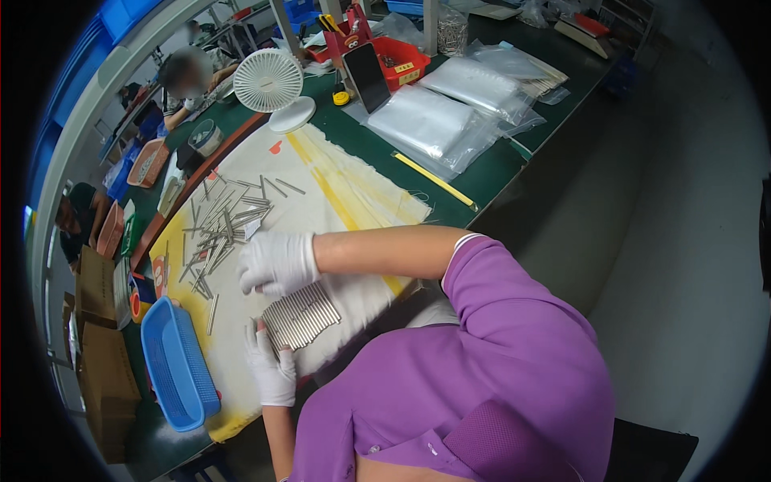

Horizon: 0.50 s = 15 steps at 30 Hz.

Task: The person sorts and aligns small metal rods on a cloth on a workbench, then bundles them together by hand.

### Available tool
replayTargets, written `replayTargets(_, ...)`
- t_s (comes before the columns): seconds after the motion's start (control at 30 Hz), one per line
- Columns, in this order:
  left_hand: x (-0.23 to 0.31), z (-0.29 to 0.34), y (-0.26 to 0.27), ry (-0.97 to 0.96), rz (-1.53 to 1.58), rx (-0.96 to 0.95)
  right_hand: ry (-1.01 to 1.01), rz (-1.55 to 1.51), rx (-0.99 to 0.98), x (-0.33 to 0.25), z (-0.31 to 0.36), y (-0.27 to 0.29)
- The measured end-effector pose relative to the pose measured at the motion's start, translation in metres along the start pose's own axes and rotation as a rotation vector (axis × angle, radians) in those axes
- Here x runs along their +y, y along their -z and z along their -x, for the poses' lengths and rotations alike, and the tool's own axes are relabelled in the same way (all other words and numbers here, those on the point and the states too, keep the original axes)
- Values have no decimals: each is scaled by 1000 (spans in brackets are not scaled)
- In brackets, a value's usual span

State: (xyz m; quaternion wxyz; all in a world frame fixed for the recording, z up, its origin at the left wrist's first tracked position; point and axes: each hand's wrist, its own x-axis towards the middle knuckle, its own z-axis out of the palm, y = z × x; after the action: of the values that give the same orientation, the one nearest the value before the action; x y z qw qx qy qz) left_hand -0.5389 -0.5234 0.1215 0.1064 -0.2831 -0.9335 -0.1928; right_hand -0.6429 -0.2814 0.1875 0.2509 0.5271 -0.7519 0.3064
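Slim metal rods (303, 316) lie side by side in a neat row on the white cloth (337, 173), close to me. My left hand (271, 369), in a white glove with some fingertips bare, rests against the left end of this row, thumb and finger apart. Above the row's far side is my right hand (279, 263), also white-gloved, its fingers curled downward; whatever they pinch is hidden. Just beyond it, a loose pile of similar rods (229, 215) lies scattered in all directions.
A blue plastic basket (178, 365) stands at left, near cardboard boxes (108, 377). Farther back are a white fan (269, 82), a phone (366, 76), a red bin (400, 60) and clear plastic bags (426, 120). A yellow ruler (435, 181) lies right. Other people sit across the bench.
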Motion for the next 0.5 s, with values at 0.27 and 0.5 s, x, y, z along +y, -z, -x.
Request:
replayTargets(0.27,17,-2,-16,9,12,105,-802,742,697,85,203,265)
replayTargets(0.5,21,7,-17,137,8,177,-1716,1291,174,76,329,388)
